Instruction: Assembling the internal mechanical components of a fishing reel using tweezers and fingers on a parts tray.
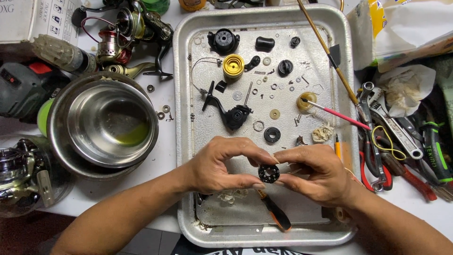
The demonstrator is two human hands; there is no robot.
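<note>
Metal tray (184,94), black ring (269,174) pinched between left hand (222,165), right hand (314,172)

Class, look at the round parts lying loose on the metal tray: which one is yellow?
The ribbed yellow spool near the tray's top, beside the curved wire. The other big round parts there are black, like the flat ring lower down.

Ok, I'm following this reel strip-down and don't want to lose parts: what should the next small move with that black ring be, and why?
Probably lower the small black ring closer to the metal tray. The left hand and right hand pinch it by fingertips only, above the tray's bare near end, while tiny washers lie scattered further up, so anything dropping would stay apart from them.
</note>
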